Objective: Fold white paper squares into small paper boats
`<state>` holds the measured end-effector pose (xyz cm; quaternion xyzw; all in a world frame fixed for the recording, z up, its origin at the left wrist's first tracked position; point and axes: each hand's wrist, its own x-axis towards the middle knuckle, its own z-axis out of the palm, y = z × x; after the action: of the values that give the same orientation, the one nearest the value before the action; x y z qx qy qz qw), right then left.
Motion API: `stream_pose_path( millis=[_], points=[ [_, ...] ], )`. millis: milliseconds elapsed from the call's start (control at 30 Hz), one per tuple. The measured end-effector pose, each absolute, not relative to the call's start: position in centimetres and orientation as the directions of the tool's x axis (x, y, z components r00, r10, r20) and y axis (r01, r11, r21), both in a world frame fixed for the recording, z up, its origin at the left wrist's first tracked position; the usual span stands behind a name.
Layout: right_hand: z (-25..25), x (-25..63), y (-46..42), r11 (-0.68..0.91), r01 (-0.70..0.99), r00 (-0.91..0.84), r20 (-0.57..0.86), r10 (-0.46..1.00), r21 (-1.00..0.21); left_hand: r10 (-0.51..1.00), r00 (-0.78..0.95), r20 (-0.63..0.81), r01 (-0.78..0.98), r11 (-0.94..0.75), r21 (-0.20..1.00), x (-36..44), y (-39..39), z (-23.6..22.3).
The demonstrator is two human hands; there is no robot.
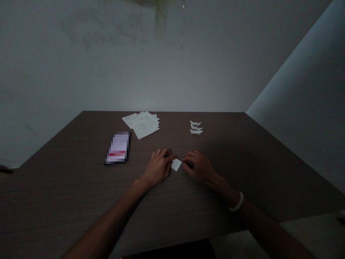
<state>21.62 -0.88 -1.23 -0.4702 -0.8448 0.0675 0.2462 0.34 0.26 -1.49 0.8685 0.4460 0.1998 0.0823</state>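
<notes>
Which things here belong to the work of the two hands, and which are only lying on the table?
In use: left hand, right hand, small folded white paper between them.
Just lying there: three small paper boats, loose printed sheets, smartphone.

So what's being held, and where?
A small paper square, its opposite edges touched by left hand and right hand; a real grip can't be told.

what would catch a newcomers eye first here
The eye goes first to the small white paper square between the left hand and right hand, near the middle of the dark wood table. Farther away lie three small paper boats, with a loose pile of printed sheets to their left.
</notes>
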Motion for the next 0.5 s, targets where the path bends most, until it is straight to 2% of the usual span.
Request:
stream_pose_path(
  millis=[500],
  points=[
    [-1.4, 20.4, 0.4, 0.564, 0.646, -0.459, 0.328, 0.826, -0.514, 0.815, 0.497, 0.298, 0.623, -0.574, 0.532, 0.4, -0.1, -1.4]
  ],
)
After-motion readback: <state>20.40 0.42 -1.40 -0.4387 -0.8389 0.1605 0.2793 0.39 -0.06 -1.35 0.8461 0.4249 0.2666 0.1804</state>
